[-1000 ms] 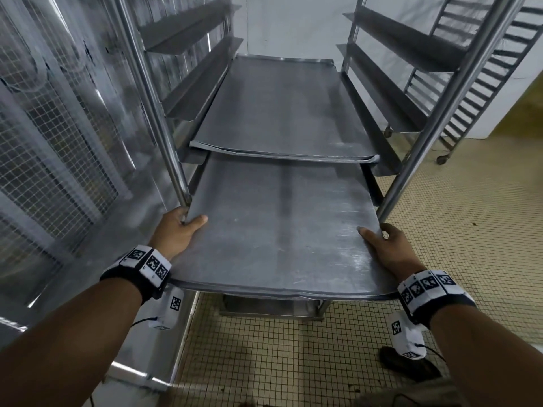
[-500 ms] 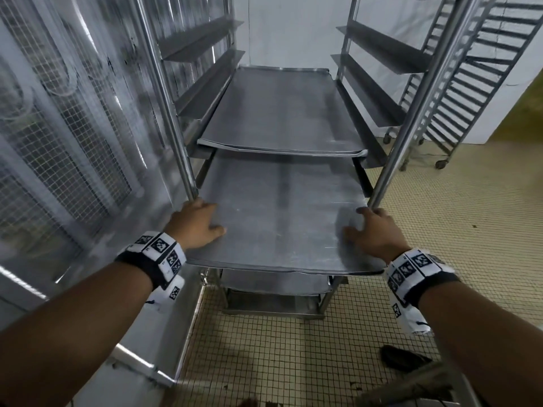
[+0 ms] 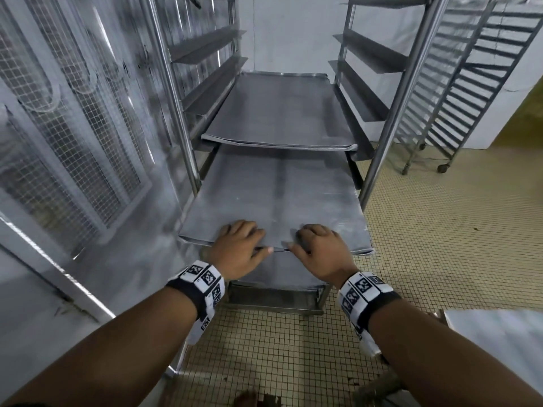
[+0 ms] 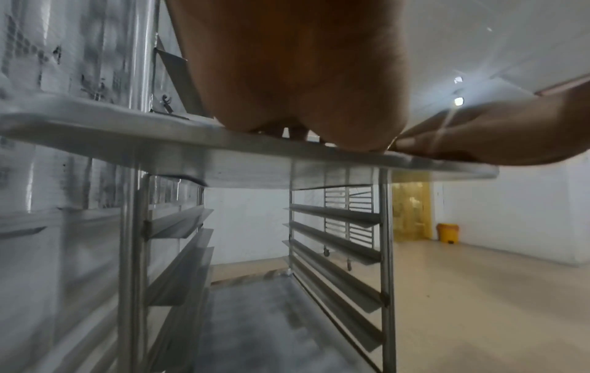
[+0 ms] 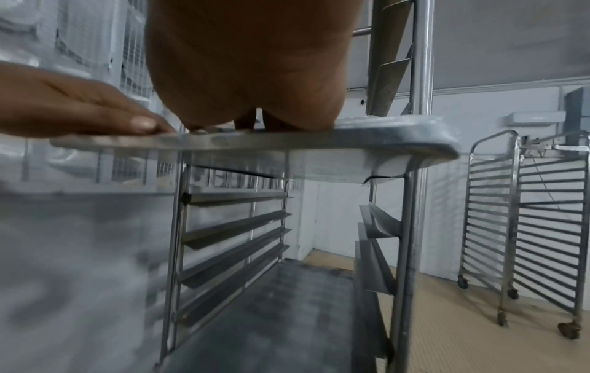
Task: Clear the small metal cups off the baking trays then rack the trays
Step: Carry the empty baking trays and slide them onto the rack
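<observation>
A bare flat baking tray (image 3: 279, 195) sits partway in the steel rack (image 3: 390, 113), its near end sticking out toward me. My left hand (image 3: 238, 248) and right hand (image 3: 320, 251) lie side by side on the middle of its near edge, fingers flat on top and thumbs nearly touching along the rim. The left wrist view shows the left hand (image 4: 287, 75) with its palm heel against the tray edge (image 4: 127, 131). From the right wrist, the right hand (image 5: 249, 63) rests the same way on the tray (image 5: 383, 136). Another tray (image 3: 279, 113) sits one level higher. No metal cups are in view.
A third tray (image 3: 279, 277) lies lower in the rack, under my hands. A wire-mesh steel panel (image 3: 58, 113) runs close along the left. A second wheeled rack (image 3: 470, 83) without trays stands at the right on the tiled floor. A yellow bin (image 4: 448, 232) is far off.
Both hands have moved from the tray's near corners to the middle of its near edge. The tray has slid farther into the rack.
</observation>
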`<state>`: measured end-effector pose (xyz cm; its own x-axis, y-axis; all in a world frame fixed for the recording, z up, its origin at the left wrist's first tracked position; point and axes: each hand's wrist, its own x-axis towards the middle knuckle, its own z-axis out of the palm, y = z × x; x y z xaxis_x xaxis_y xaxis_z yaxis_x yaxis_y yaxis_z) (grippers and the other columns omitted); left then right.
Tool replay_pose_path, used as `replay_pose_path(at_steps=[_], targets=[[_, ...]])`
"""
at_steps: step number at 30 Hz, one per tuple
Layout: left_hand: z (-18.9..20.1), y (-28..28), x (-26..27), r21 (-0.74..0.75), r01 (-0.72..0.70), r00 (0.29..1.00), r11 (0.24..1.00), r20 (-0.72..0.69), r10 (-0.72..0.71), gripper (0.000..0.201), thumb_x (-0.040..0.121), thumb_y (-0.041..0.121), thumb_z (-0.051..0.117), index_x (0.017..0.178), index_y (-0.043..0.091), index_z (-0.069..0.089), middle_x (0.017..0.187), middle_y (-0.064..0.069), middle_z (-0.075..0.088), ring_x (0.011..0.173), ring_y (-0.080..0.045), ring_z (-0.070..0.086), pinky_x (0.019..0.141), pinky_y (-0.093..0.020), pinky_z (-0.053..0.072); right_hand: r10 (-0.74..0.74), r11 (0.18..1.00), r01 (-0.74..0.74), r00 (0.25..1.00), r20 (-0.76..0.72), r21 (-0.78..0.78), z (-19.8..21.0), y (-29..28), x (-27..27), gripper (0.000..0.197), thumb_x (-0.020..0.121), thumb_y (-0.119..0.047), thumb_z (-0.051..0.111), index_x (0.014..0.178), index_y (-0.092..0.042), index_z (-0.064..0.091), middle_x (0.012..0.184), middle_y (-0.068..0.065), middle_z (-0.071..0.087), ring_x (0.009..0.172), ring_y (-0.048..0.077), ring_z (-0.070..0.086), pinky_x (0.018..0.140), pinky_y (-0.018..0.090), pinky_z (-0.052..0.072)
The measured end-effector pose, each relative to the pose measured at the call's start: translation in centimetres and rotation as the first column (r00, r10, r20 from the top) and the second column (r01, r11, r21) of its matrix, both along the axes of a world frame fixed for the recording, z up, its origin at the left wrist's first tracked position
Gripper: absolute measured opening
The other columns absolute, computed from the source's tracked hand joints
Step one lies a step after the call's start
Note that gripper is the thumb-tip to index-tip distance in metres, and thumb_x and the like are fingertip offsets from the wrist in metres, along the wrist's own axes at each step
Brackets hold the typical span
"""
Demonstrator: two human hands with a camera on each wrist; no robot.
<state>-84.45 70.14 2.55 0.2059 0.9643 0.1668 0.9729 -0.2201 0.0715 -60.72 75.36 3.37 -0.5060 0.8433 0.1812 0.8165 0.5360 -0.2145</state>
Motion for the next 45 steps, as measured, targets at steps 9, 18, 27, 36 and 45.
replay_pose_path(at_steps=[9,18,27,36,45], targets=[[-2.4,-1.6,0.6,0.174,-0.042,0.999,0.984,-0.023,0.047,0.045,0.101,0.049,0.032,0.128,0.026,0.060,0.137,-0.002,0.060,0.131,-0.028,0.052,0.099,-0.052,0.039,0.005,0.979,-0.003,1.000,-0.011,0.203,-2.3,-1.9,0.9,0.040,0.099,-0.053,0.041,0.122,-0.031,0.065,0.133,-0.002,0.064,0.128,0.022,0.055,0.104,0.047,0.042],[-2.7,0.3,0.7,0.160,-0.088,0.996,0.983,-0.014,0.091,0.048,0.102,0.051,0.026,0.132,0.029,0.055,0.144,0.001,0.055,0.137,-0.026,0.046,0.100,-0.052,0.037,-0.052,0.980,0.050,0.999,0.010,0.191,-2.8,-0.2,0.2,0.043,0.102,-0.053,0.035,0.130,-0.032,0.058,0.142,-0.004,0.058,0.137,0.021,0.048,0.107,0.048,0.035],[-2.7,3.7,-0.1,0.207,-0.084,0.996,0.975,-0.014,0.089,0.043,0.101,0.050,0.031,0.128,0.029,0.056,0.140,0.002,0.058,0.134,-0.025,0.049,0.097,-0.051,0.038,-0.064,0.977,0.067,0.998,-0.020,0.203,-2.9,3.1,-0.6,0.041,0.101,-0.051,0.039,0.130,-0.030,0.060,0.141,-0.003,0.059,0.135,0.021,0.049,0.106,0.048,0.035],[-2.8,8.9,-1.3,0.221,-0.083,0.996,0.972,0.004,0.084,0.038,0.100,0.049,0.035,0.124,0.030,0.056,0.137,0.002,0.058,0.131,-0.025,0.050,0.096,-0.054,0.038,-0.069,0.982,0.072,0.997,-0.026,0.173,-2.6,7.8,-1.7,0.047,0.101,-0.054,0.033,0.131,-0.030,0.060,0.141,-0.002,0.059,0.135,0.022,0.050,0.106,0.049,0.036],[-1.9,14.3,-2.7,0.178,-0.074,0.997,0.981,0.025,0.070,0.046,0.099,0.051,0.029,0.127,0.031,0.060,0.138,0.003,0.057,0.133,-0.024,0.049,0.097,-0.053,0.037,-0.069,0.992,0.072,0.997,-0.031,0.103,-1.5,13.1,-3.0,0.061,0.097,-0.060,0.021,0.137,-0.031,0.057,0.147,-0.004,0.053,0.141,0.022,0.042,0.110,0.047,0.030]])
